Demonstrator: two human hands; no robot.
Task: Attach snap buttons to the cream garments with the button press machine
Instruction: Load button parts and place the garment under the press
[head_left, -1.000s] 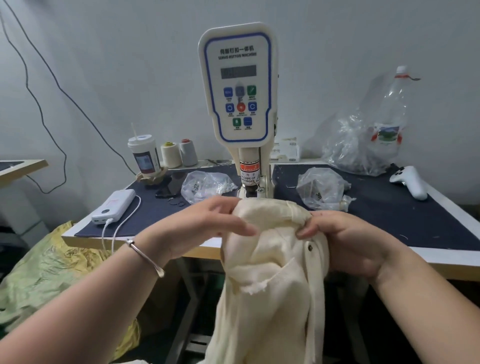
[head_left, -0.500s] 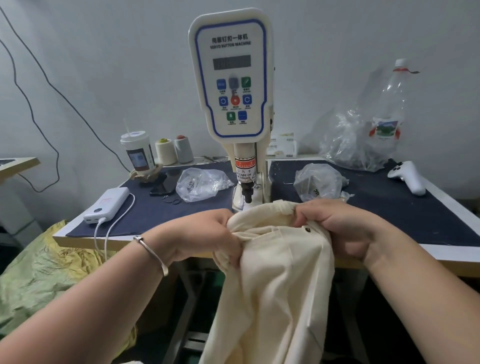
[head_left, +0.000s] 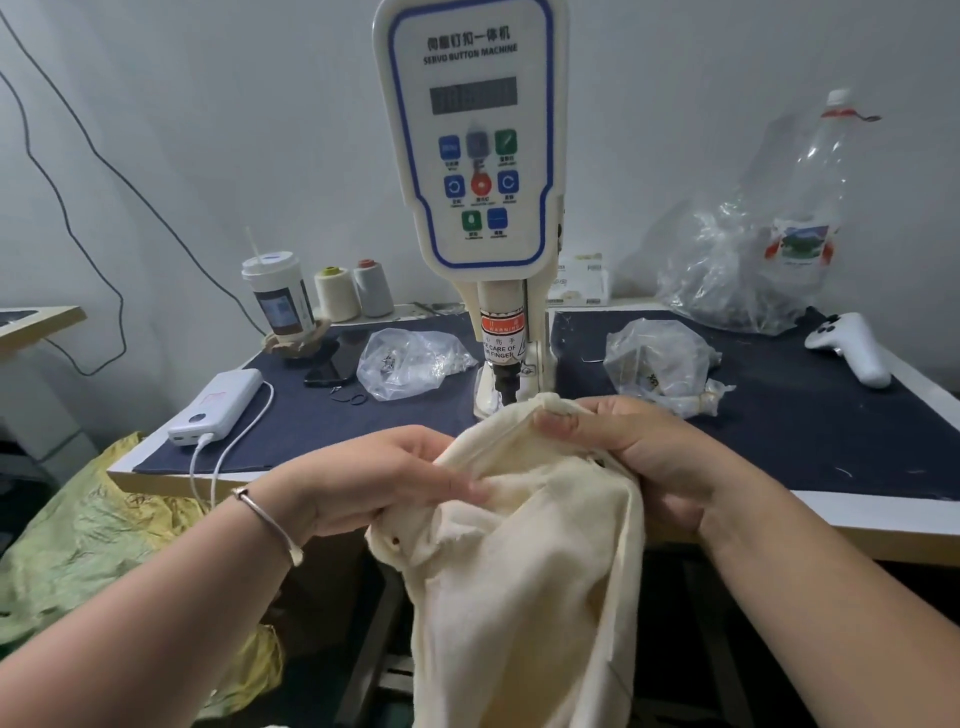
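The cream garment (head_left: 524, 561) hangs over the front edge of the worktop (head_left: 779, 415), its bunched top edge lifted just in front of the button press machine (head_left: 470, 156), right below the plunger. The right hand (head_left: 628, 447) grips that top fold, thumb over it and fingers (head_left: 558, 418) curled round the cloth from behind. The left hand (head_left: 363, 478) pinches the cloth lower and to the left, its fingers (head_left: 457, 480) pressed together over a fold. Clear plastic bags (head_left: 410, 358) lie on either side of the machine's base; a power bank (head_left: 215, 408) sits at the worktop's left edge.
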